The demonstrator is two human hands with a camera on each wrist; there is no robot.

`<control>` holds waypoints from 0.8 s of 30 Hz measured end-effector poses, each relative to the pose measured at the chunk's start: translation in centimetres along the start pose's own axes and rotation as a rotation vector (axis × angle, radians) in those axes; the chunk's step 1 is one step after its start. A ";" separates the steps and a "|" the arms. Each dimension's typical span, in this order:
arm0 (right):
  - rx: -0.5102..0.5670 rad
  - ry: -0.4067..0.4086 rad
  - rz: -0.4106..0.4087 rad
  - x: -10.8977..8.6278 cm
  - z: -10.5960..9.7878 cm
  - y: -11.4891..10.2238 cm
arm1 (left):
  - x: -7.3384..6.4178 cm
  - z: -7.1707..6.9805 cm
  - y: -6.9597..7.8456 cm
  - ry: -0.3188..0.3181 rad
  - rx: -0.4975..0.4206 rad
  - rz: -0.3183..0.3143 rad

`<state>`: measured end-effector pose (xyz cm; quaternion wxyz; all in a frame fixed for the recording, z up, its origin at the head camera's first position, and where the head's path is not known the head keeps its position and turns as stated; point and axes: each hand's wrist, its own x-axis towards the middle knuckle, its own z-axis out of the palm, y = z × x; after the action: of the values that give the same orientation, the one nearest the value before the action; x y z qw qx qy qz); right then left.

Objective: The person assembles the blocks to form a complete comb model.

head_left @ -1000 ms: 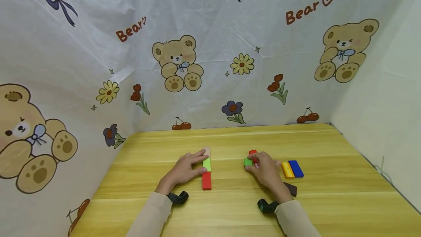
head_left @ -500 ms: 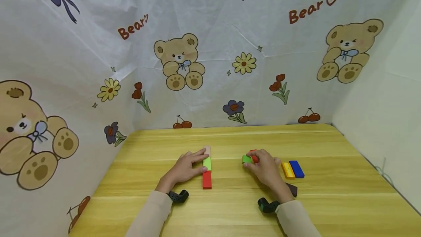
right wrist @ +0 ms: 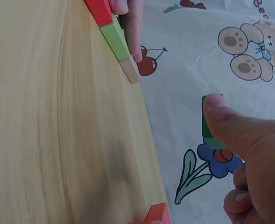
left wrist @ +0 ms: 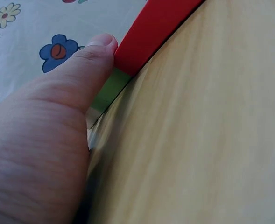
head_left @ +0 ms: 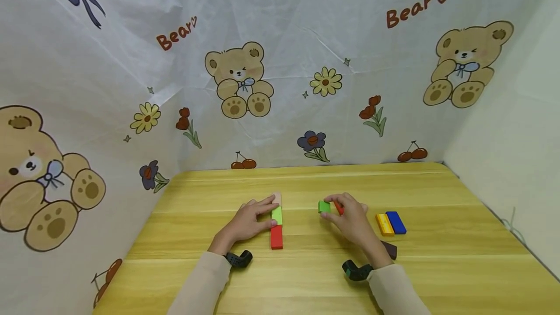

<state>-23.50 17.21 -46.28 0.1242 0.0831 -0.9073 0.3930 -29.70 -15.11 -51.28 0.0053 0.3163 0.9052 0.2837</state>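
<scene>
A row of blocks lies end to end on the table: a red block (head_left: 276, 237) nearest, a light green block (head_left: 277, 215) in the middle and a pale wooden block (head_left: 277, 199) farthest. My left hand (head_left: 247, 221) rests along the row's left side, fingers extended; in the left wrist view its thumb (left wrist: 97, 49) touches where red meets green. Between thumb and fingertips, my right hand (head_left: 352, 218) pinches a darker green block (head_left: 323, 207), raised above the table. Partly hidden behind that hand is another red block (head_left: 339, 207), whose end (right wrist: 158, 213) shows in the right wrist view.
Right of my right hand, a yellow block (head_left: 385, 224) and a blue block (head_left: 395, 222) lie side by side. A dark brown block (head_left: 389, 250) is partly covered by my right wrist. A bear-print cloth (head_left: 280, 140) hangs behind the wooden table (head_left: 315, 281).
My right hand has lifted the darker green block and moved it slightly left, away from the red block beside it. My left hand stays at the row.
</scene>
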 end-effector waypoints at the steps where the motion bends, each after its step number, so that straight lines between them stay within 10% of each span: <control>1: 0.013 -0.003 -0.003 0.0 -0.1 -0.2 | 0.1 0.0 0.0 0.002 0.004 0.003; 24: 0.192 -0.217 -0.029 -1.4 3.4 -4.2 | 0.1 -0.2 -0.1 -0.009 0.016 0.007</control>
<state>-21.69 11.98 -46.03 0.0225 0.1496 -0.8723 0.4650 -29.88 -15.17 -51.17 0.0060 0.3208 0.9063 0.2751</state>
